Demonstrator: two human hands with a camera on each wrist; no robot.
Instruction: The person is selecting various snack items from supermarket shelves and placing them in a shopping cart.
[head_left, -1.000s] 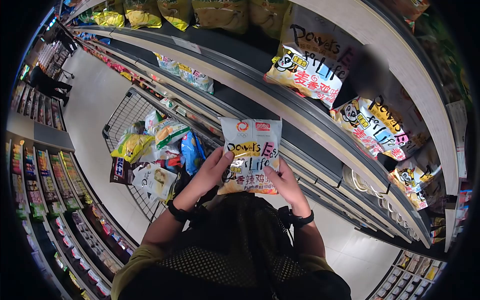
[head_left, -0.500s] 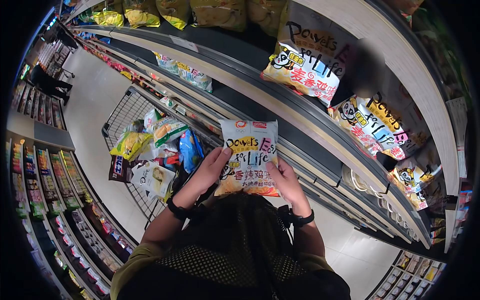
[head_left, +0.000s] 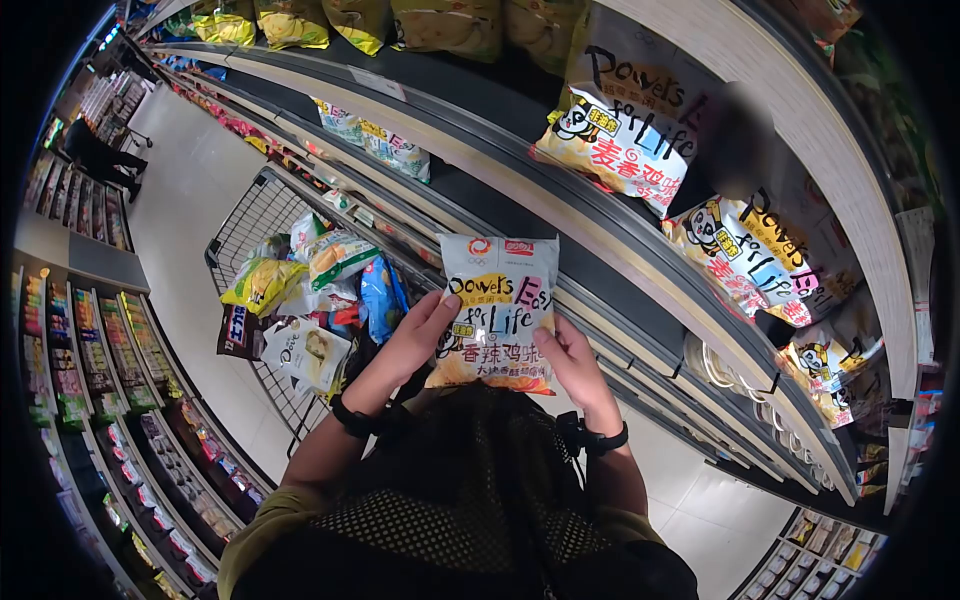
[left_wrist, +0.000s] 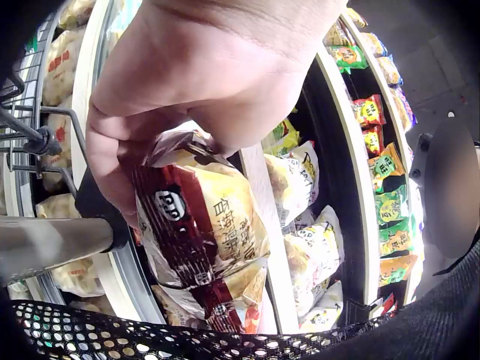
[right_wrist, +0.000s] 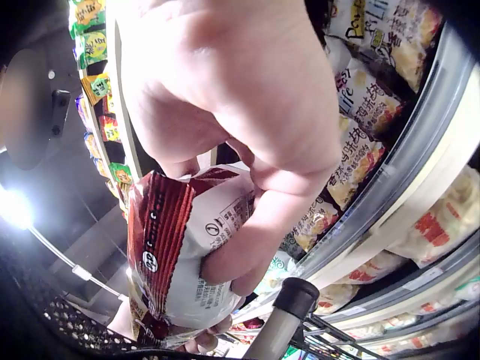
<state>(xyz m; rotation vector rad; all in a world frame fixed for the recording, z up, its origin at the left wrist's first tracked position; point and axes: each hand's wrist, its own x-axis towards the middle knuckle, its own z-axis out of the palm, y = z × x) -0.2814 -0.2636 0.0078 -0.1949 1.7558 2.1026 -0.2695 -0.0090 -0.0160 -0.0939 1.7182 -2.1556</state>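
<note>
A pale snack bag (head_left: 495, 320) printed "Powers for Life" stands upright before my chest, its front facing me. My left hand (head_left: 425, 325) grips its left edge with the thumb on the front. On the opposite edge, my right hand (head_left: 575, 370) holds it the same way, thumb in front. In the left wrist view the bag's side (left_wrist: 217, 225) shows a dark red band below the left hand (left_wrist: 195, 82). Seen from the right wrist, the fingers of my right hand (right_wrist: 232, 97) lie against the white printed back of the bag (right_wrist: 187, 255).
To the left stands a wire shopping cart (head_left: 245, 215) loaded with several snack packs, among them a yellow bag (head_left: 262, 285) and a white Dove pack (head_left: 305, 355). Shelves with similar chip bags (head_left: 615, 150) rise ahead and right. Far left, a person in dark clothes (head_left: 100, 160) is in the aisle.
Both hands keep hold of the bag, which has shifted and tilted only slightly. The distant person has moved a little. The head view has shifted slightly.
</note>
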